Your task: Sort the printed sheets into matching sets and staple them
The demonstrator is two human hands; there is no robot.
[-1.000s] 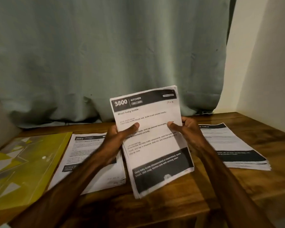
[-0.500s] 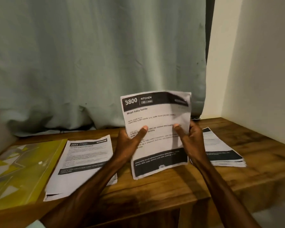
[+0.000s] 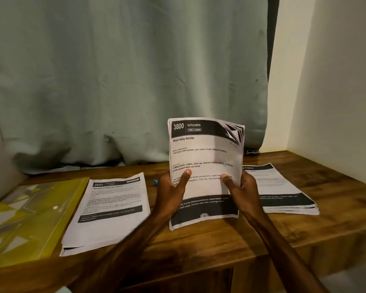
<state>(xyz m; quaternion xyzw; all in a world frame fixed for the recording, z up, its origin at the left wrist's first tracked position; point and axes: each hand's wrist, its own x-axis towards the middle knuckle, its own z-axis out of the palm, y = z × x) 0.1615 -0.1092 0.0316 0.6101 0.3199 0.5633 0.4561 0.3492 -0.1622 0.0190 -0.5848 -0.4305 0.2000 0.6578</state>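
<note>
In the head view, you are holding the 3800 stack upright near the middle of the table's front edge, its lower edge seemingly touching the wood. Your left grip and right grip are both pinching it, thumbs on the front page and fingers behind.

The top right corner is fanning apart, so sheets are at risk of sliding out of line. Stapling now would probably mean catching only some pages or pinning a bent corner. Easing either thumb too far would be letting the pack slump.

The 2652 pile is lying towards the left, a yellow folder is sitting at the left edge, and another pile is lying towards the right edge. A small blue thing is showing behind your left grip — too small to identify. Nothing is standing in the stack's way, and no stapler is showing.
</note>
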